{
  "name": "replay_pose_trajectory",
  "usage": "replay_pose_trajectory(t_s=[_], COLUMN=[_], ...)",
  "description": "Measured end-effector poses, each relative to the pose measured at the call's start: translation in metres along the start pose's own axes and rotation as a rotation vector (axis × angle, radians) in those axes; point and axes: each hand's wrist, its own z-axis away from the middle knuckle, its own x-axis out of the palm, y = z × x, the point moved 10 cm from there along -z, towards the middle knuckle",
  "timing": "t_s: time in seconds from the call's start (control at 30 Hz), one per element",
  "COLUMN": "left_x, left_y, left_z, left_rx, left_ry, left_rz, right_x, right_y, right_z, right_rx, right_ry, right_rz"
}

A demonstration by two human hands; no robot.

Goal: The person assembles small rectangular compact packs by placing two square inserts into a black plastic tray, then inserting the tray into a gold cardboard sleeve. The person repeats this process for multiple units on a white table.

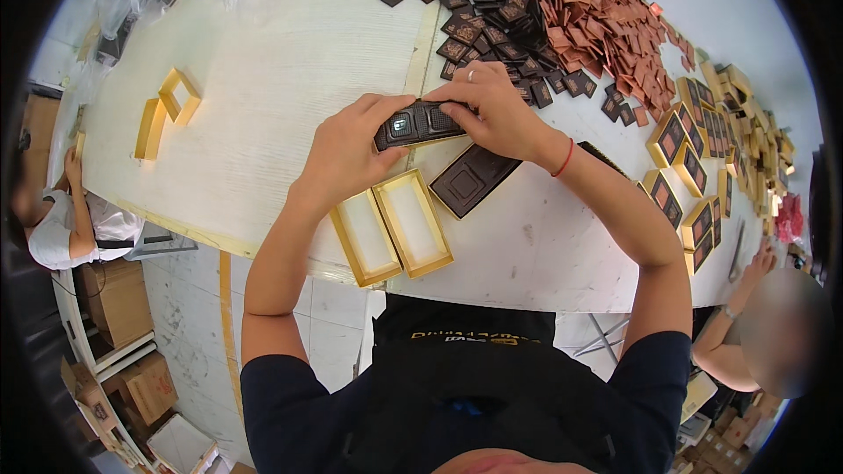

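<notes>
Between my two hands is a dark brown plastic tray insert [420, 123] with square wells, tilted up, a thin gold edge along its underside. My left hand [347, 145] grips its left end, thumb below. My right hand [496, 114] holds its right end, thumb on top; a ring and a red string bracelet show on that side. Just below lie a gold box [378, 277] and a second gold box [430, 263], side by side, with white insides. Another dark tray [474, 179] with gold at its edge lies beside them, under my right forearm.
A heap of dark wrapped squares [492, 17] and one of copper squares [588, 17] cover the far side. Filled gold boxes [694, 237] stand at the right. Two gold frames [151, 130] sit far left. Other people are at the left [66, 228] and right [724, 351] edges.
</notes>
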Motion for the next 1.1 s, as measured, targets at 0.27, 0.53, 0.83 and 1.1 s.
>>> replay_pose_trajectory(t_s=[0.27,0.53,0.83,1.1], left_x=[0.0,-0.033,-0.085,-0.002], left_y=[0.005,-0.039,0.012,0.0], left_z=[0.001,0.002,0.04,0.142], left_rx=[0.056,-0.024,0.155,-0.041], left_ry=[0.039,0.175,0.365,-0.107], left_rz=[-0.075,-0.215,-0.121,0.145], right_x=[-0.001,-0.038,-0.089,-0.121], right_y=[0.011,-0.03,-0.05,-0.014], right_z=[0.012,0.036,0.11,0.223], right_rx=[0.181,-0.074,0.177,0.426], right_ry=[0.083,-0.1,0.075,0.067], right_rz=[0.003,0.008,0.109,0.324])
